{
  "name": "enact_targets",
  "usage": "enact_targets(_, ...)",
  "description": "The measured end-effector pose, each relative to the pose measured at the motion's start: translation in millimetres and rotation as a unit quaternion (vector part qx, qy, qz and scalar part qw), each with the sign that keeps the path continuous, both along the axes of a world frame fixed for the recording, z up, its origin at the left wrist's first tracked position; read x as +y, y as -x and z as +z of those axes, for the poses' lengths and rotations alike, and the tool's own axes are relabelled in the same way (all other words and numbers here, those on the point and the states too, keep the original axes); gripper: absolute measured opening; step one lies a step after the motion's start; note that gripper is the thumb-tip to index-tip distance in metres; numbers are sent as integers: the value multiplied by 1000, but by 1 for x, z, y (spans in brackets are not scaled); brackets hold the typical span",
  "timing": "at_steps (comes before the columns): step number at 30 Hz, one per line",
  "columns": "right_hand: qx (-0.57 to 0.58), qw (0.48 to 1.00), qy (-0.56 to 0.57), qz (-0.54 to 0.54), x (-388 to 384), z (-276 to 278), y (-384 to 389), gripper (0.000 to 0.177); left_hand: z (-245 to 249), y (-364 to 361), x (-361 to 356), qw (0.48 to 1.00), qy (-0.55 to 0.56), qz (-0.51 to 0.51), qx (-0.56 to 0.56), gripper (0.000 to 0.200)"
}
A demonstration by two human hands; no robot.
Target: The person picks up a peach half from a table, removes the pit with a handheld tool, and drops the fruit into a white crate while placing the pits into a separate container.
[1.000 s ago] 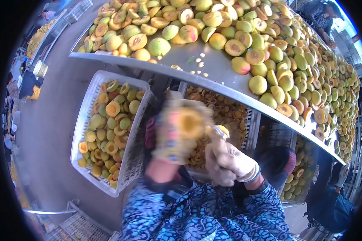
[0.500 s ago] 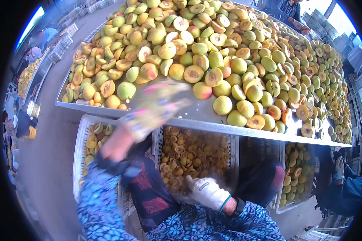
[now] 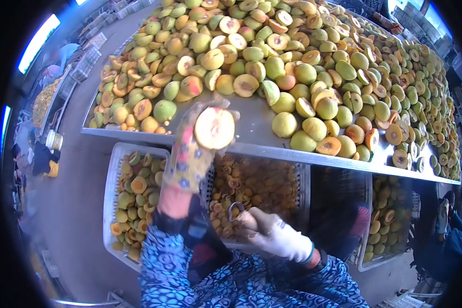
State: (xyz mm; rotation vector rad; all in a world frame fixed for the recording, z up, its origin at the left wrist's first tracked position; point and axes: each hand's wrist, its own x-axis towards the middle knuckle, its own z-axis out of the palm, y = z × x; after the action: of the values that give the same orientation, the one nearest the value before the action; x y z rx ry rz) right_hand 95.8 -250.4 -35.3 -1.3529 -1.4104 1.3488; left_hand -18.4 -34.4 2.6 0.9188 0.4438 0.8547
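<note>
My left hand (image 3: 192,149), in a floral-patterned glove, holds a peach half (image 3: 214,128) with its pale cut face and pit area turned toward me. It is just over the front edge of the metal table (image 3: 251,118). My right hand (image 3: 280,233), in a white glove, is closed on the handle of a small pitting tool with a curved metal loop (image 3: 236,209). That loop hangs above a crate (image 3: 303,197) of small brownish scooped-out pieces, between my knees. A large heap of peach halves (image 3: 305,74) covers most of the table.
A white crate (image 3: 108,200) of hollowed peach halves stands at the left, below the table edge. Another crate (image 3: 364,256) of peach halves is on the right. Other people sit at the far left and right edges. More stacked crates (image 3: 87,59) line the back left.
My left hand, blurred over the table before, now holds a peach half nearer the edge. My right hand has turned, and the tool's loop now shows. The view has shifted slightly.
</note>
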Motion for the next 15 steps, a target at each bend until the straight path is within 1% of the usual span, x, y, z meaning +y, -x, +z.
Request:
enact_targets(1,24,999,-22,-9,0,7,-1,23,3,17,-12,993,87,-45,-63,62)
enact_targets(2,15,1000,-6,-4,0,15,-4,26,5,26,-31,995,82,-11,-49,68)
enact_targets(3,11,999,-35,-11,2,19,-3,28,7,29,-53,996,76,20,-35,75)
enact_targets(4,21,999,-34,-22,3,27,0,29,9,27,-73,992,83,95,2,78)
enact_targets(5,29,998,-31,-35,2,33,1,30,8,26,-87,992,25,117,30,78)
enact_targets(7,13,998,-41,-38,4,38,5,31,6,25,-105,985,32,158,62,75)
enact_targets(9,4,998,-48,-39,7,45,8,31,-4,26,-117,991,2,122,55,69)
enact_targets(10,8,998,-39,-39,7,42,9,31,-3,28,-121,994,-6,100,52,62)
enact_targets(11,8,999,-38,-38,8,36,10,31,-4,28,-125,994,-5,100,53,62)
enact_targets(13,31,997,-49,-55,9,24,12,32,-7,25,-131,989,-38,114,82,59)
enact_targets(14,32,997,-48,-56,9,22,12,32,-10,27,-130,992,-41,96,65,53)
enact_targets(15,49,996,-48,-61,9,20,13,32,-13,28,-129,992,-39,96,67,53)
